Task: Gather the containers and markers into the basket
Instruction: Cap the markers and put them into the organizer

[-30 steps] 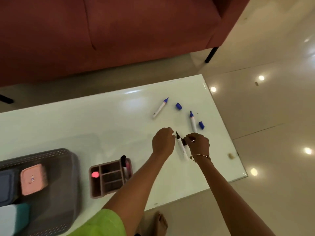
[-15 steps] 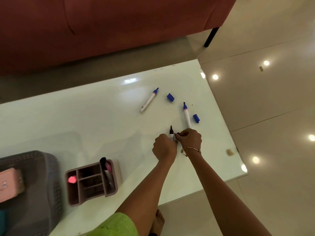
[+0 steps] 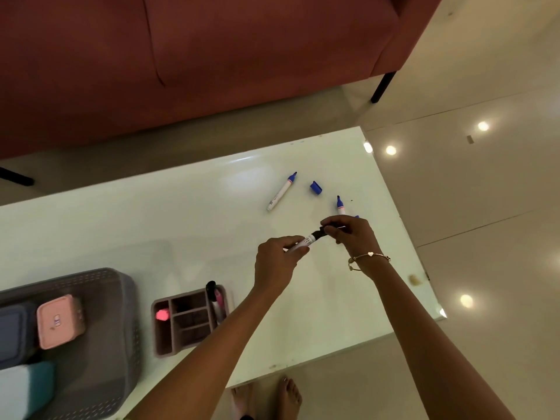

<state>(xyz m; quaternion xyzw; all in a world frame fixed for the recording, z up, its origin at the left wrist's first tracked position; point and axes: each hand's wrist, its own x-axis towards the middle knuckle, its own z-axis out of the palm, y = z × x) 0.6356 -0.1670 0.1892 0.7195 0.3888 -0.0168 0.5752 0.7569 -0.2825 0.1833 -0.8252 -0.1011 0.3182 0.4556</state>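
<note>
My left hand (image 3: 277, 262) grips the white barrel of a black marker (image 3: 309, 239), held above the table. My right hand (image 3: 351, 230) pinches the black cap at the marker's tip. An uncapped blue marker (image 3: 281, 192) lies on the white table (image 3: 151, 225), with a loose blue cap (image 3: 315, 187) beside it. A second uncapped blue marker (image 3: 340, 205) shows just beyond my right hand, partly hidden. The grey basket (image 3: 100, 328) at the lower left holds a pink container (image 3: 59, 321), a blue one (image 3: 13, 331) and a teal one (image 3: 30, 386).
A pink divided organiser (image 3: 189, 321) stands between basket and hands, holding a black-capped marker (image 3: 213, 295) and a pink item. A red sofa (image 3: 212, 56) runs along the table's far side. The table's right edge is close to my right wrist. Bare feet show below the front edge.
Both hands have lifted the black marker off the table. The right hand now holds the cap against its tip. The view has shifted so the basket shows more.
</note>
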